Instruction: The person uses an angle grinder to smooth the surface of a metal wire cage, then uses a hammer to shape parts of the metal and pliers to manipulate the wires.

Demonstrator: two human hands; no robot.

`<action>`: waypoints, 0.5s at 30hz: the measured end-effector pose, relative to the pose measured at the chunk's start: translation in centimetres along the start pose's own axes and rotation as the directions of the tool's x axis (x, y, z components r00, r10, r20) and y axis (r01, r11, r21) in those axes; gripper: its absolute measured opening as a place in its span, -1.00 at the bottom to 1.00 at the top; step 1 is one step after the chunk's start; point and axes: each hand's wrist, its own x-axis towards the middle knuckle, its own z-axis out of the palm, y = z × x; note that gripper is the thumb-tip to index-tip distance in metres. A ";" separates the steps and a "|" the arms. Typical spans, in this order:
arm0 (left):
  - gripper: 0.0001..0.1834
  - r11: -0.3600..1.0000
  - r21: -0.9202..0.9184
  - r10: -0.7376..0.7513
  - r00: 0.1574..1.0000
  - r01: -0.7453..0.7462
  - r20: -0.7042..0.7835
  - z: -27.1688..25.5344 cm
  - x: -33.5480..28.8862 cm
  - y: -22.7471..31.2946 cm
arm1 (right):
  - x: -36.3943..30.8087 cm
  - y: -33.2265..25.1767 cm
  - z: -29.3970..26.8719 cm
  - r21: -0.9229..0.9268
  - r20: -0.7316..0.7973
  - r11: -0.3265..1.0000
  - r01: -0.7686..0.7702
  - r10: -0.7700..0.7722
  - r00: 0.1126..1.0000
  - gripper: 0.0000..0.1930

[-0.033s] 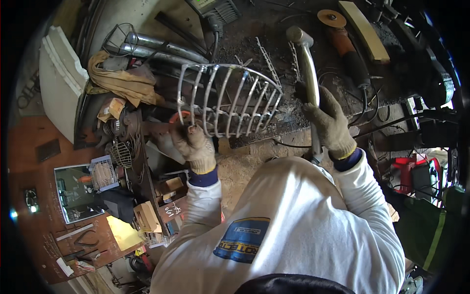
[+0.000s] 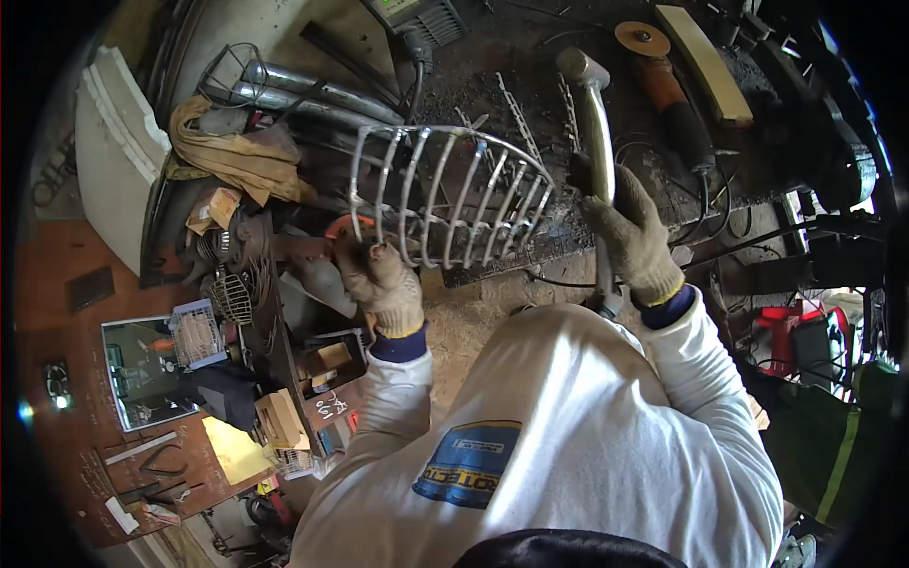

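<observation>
My left hand [image 2: 386, 282], in a knitted work glove, is closed around the lower left end of a curved metal grate [image 2: 445, 194] made of several bent, shiny bars. The grate is held up beside the dark workbench, its narrow end pointing right. In my right hand [image 2: 636, 237], gloved the same way, is a metal-handled hammer [image 2: 598, 142]. Its round head lies at the far end over the bench, and the lower handle comes out below the glove. Part of my right fingers is hidden behind the handle.
On the dirty workbench [image 2: 530, 57] lie an angle grinder [image 2: 668, 99] with an orange disc and a wooden strip [image 2: 705, 62]. Shiny metal tubes [image 2: 317, 90] and a tan cloth [image 2: 232, 156] are at the left. A brown board [image 2: 57, 284] carries several small tools.
The grate and my left hand have shifted slightly to the right. My right hand and the hammer have barely moved.
</observation>
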 end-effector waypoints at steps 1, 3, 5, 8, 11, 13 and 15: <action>-0.56 0.972 -0.223 -0.078 0.996 0.068 -0.035 -0.7 -1.1 -0.3 | 0.3 0.7 0.5 -0.006 0.023 1.000 0.005 -0.004 1.000 -0.67; -0.63 0.729 -0.612 -0.278 0.950 0.306 0.143 -1.1 -3.4 -1.1 | 0.6 1.0 0.7 -0.133 -0.003 0.991 0.031 -0.032 0.999 -0.67; -0.68 0.847 -0.446 -0.246 0.957 0.290 0.154 -0.8 -4.9 -1.8 | 0.7 1.0 0.8 -0.121 0.007 0.993 -0.016 0.017 1.000 -0.64; -0.66 0.967 0.061 -0.250 0.966 0.246 0.064 -0.8 -5.8 -1.9 | 0.8 2.6 1.0 0.085 -0.067 0.996 -0.006 0.012 0.998 -0.52; -0.53 0.904 0.427 -0.121 0.973 0.027 0.196 0.5 -5.2 0.7 | 0.9 3.0 0.9 0.080 -0.124 0.996 0.031 -0.021 0.992 -0.52; -0.56 0.955 0.172 -0.292 0.877 0.244 0.381 3.8 -2.9 5.4 | 0.6 3.0 0.5 -0.020 -0.105 1.000 0.014 -0.016 0.994 -0.53; -0.61 0.724 -0.123 -0.601 0.708 0.679 0.371 3.4 -1.9 5.8 | 0.9 2.9 0.8 -0.052 -0.067 0.997 0.061 -0.065 0.996 -0.55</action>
